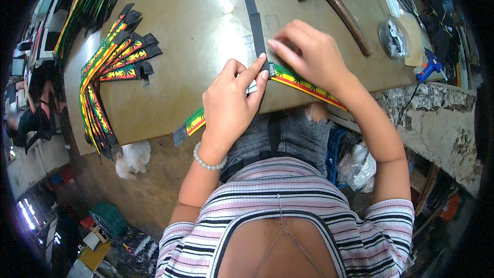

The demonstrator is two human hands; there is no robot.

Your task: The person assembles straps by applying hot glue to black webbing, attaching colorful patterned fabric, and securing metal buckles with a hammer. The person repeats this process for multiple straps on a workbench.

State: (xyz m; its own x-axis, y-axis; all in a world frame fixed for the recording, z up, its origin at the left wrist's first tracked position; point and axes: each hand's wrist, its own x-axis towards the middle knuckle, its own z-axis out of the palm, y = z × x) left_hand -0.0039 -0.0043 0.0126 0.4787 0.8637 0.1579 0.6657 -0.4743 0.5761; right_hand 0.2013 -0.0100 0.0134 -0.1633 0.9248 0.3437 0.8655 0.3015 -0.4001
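- A person seated at a worn tan table (206,31) looks down at both hands, which meet at the table's near edge.
- The left hand (229,105) pinches a striped woven strap (303,85), red, yellow and green with a leaf pattern, between thumb and fingertips, with what looks like a small pale tag in the same pinch; a bead bracelet (208,160) sits on that wrist.
- The right hand (311,54) lies flat, fingers pressed together, holding down the spot where a plain black strap (252,15) meets the striped one.
- The black strap runs from that joint straight toward the far edge of the table.
- The striped strap follows the near edge; one frayed end (188,126) hangs off to the left, the other part runs right under the wrist.
- A fanned pile of finished straps (110,72), same colours with black ends, lies near the left edge; as a judgement, many pieces are done and this one is mid-assembly, its joint not yet fixed.
- More striped strap material (90,5) is heaped at the far left corner.
- A hammer (339,5) rests near the far right, well apart from the hands.
- A blue glue gun (429,67) sits just off the right edge.
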